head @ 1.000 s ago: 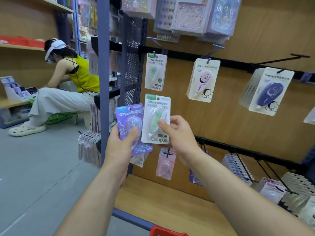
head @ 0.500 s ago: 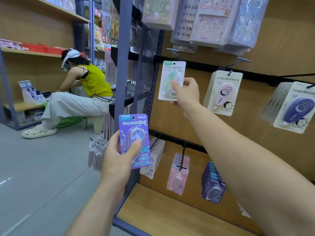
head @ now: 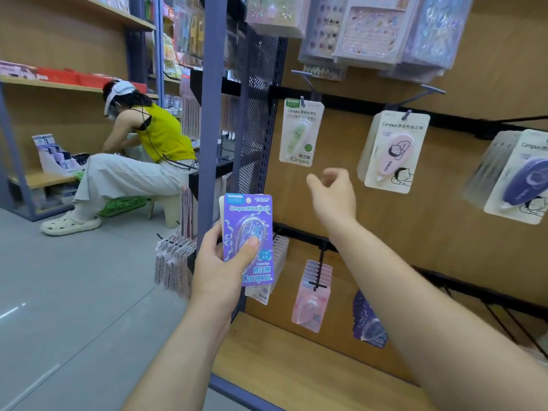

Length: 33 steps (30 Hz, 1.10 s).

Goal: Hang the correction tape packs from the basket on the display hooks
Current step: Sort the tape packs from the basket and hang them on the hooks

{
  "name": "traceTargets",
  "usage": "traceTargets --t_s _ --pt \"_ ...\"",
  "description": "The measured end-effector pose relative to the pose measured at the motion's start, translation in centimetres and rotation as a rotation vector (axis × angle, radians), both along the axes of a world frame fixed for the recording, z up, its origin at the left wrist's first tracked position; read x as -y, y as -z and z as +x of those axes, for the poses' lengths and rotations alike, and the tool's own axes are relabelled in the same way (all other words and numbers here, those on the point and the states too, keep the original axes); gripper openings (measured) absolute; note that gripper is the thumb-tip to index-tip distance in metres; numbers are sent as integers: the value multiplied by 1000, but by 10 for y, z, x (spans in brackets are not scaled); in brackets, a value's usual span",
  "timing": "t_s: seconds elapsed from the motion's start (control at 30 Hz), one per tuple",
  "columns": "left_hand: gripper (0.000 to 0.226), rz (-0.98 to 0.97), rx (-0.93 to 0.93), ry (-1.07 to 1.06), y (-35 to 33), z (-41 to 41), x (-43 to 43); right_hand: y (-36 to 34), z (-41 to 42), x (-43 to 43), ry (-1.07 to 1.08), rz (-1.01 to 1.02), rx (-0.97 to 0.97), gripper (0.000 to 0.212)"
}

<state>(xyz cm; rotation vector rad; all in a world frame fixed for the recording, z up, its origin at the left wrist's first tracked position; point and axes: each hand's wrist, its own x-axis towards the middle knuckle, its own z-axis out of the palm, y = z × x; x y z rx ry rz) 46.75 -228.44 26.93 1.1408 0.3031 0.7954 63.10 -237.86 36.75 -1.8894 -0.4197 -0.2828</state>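
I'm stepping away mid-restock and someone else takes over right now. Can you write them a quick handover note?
Left hand: grips a purple correction tape pack; a pale edge behind it may be another pack.
Right hand: open and empty, just below the green correction tape pack.
Done: the green correction tape pack hangs on the upper-left hook.
Left: hang the purple correction tape pack, probably with the matching purple packs on the lower row.
The basket is out of view.
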Motion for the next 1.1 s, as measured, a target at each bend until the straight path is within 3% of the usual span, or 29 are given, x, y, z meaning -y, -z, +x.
traceTargets --t_s 0.07,0.17,0.33,0.5,0.8,1.1 --pt "44 9 -20 28 1 1 6 29 -32 19 -274 49 -126 16" --pt "57 26 -72 102 9 4 18 68 -68 43 -518 64 -242 17" --pt "63 71 -215 261 29 10 47 110 -79 87 -386 200 -361 21" --pt "15 56 -349 283 60 20 71 164 -76 154 -279 346 -506 6" --pt "12 191 -511 352 84 44 92 245 -24 236 4 265 -540 6" --pt "18 237 -544 386 93 69 102 265 13 231 52 282 -515 11"
